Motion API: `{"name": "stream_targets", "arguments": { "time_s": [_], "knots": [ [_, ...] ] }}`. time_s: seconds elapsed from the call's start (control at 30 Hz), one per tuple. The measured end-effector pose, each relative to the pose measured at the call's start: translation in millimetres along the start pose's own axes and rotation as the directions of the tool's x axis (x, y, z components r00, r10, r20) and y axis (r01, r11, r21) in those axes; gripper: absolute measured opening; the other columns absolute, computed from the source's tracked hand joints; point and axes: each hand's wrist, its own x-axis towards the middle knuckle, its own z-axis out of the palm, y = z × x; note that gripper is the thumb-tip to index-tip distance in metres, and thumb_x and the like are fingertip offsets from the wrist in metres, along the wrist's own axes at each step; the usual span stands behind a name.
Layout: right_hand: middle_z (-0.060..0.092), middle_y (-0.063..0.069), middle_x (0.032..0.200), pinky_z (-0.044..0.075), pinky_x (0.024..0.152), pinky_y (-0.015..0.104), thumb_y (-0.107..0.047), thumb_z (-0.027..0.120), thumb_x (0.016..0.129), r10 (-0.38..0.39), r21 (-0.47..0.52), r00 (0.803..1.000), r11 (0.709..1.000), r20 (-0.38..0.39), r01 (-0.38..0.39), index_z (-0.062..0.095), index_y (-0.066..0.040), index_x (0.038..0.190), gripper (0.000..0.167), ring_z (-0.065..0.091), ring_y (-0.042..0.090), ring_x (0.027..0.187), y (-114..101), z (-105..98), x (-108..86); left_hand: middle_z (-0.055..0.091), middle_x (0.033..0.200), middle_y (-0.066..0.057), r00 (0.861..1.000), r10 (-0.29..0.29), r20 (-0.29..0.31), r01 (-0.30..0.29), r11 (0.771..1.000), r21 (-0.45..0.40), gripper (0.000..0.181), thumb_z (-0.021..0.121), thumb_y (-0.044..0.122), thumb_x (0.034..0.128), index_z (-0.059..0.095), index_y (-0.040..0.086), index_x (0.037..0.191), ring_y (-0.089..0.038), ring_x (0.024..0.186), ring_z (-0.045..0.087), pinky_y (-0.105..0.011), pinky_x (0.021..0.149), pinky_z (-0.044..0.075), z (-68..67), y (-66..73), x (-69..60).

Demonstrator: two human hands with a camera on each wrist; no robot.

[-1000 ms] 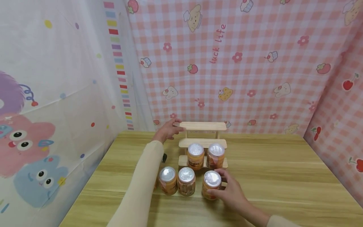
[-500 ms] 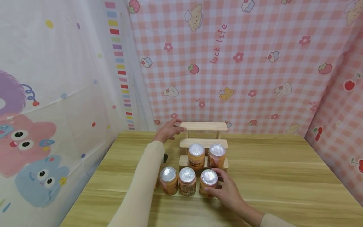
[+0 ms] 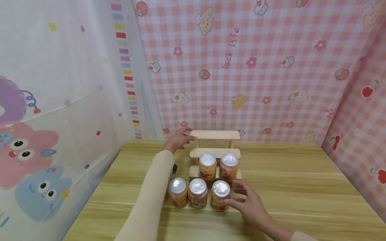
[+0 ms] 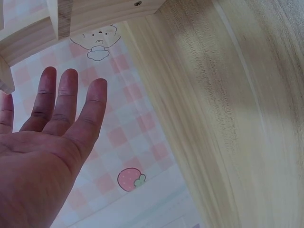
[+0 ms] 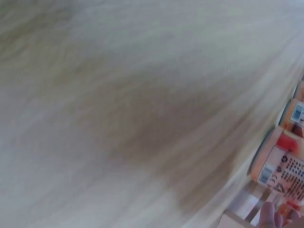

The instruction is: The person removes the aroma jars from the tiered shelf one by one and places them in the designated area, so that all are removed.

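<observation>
A three-tier wooden display rack (image 3: 215,134) stands at the table's far side. My left hand (image 3: 179,139) is at the left end of its top board, thumb and forefinger around the end; the other fingers (image 4: 66,99) extend loosely in the left wrist view. Two orange-labelled jars with silver lids, the left jar (image 3: 207,166) and right jar (image 3: 229,166), stand on the lowest tier. In front are a left jar (image 3: 178,192), a middle jar (image 3: 198,194) and a right jar (image 3: 220,195). My right hand (image 3: 252,205) is spread beside the last, thumb close to it.
Part of another orange item (image 3: 165,195) shows behind the left sleeve (image 3: 150,195). A small dark object (image 3: 174,168) lies beside that sleeve. The wooden table (image 3: 286,187) meets a checked cloth (image 3: 256,80) at the back and a white printed cloth (image 3: 69,100) on the left.
My right hand slid the front right jar left, towards the middle jar, then its fingers loosened and drew away to the right. My left hand stays at the rack.
</observation>
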Motion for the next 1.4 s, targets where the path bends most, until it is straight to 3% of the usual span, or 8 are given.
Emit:
{"name": "stream_targets", "arguments": {
  "time_s": [0.3,0.7,1.13,1.4],
  "knots": [
    [0.053,0.019,0.135,0.051,0.095,0.043,-0.019,0.083,0.082,-0.056,-0.073,0.998,0.996,-0.010,0.055,0.049,-0.002,0.138,0.068,0.053,0.035,0.122,-13.7,-26.0,13.3,0.055,0.132,-0.015,1.000,0.003,0.002,-0.003,1.000,-0.006,0.052,0.071,0.026,0.0930,0.049,0.019,0.140,-0.035,0.121,0.054,-0.054,0.095,0.047,0.3,0.4,-1.5],
    [0.046,0.021,0.143,0.047,0.099,0.049,-0.025,0.082,0.085,-0.085,-0.096,0.995,0.992,-0.053,0.080,0.041,-0.004,0.146,0.077,0.048,0.036,0.128,-21.5,-45.2,57.0,0.054,0.133,-0.017,1.000,0.001,0.013,-0.001,0.999,-0.037,0.053,0.071,0.024,0.0928,0.048,0.017,0.139,-0.038,0.124,0.051,-0.059,0.100,0.043,0.1,1.3,-3.0],
    [0.047,0.023,0.141,0.049,0.095,0.049,-0.021,0.084,0.082,-0.087,-0.085,0.995,0.992,0.051,0.091,0.038,-0.003,0.149,0.083,0.048,0.041,0.127,-27.2,-32.6,78.6,0.055,0.131,-0.016,1.000,-0.004,0.003,0.004,1.000,-0.022,0.051,0.071,0.025,0.0935,0.049,0.019,0.139,-0.036,0.122,0.053,-0.056,0.098,0.045,1.4,1.6,-2.5],
    [0.050,0.022,0.137,0.050,0.093,0.047,-0.020,0.084,0.081,-0.072,-0.092,0.995,0.993,0.066,0.078,0.039,-0.002,0.147,0.082,0.049,0.040,0.126,-25.3,-22.9,81.4,0.056,0.131,-0.015,1.000,-0.002,-0.003,0.002,1.000,-0.013,0.050,0.071,0.025,0.0935,0.049,0.018,0.138,-0.035,0.121,0.054,-0.053,0.094,0.048,1.7,-0.1,-2.7]
  ]
}}
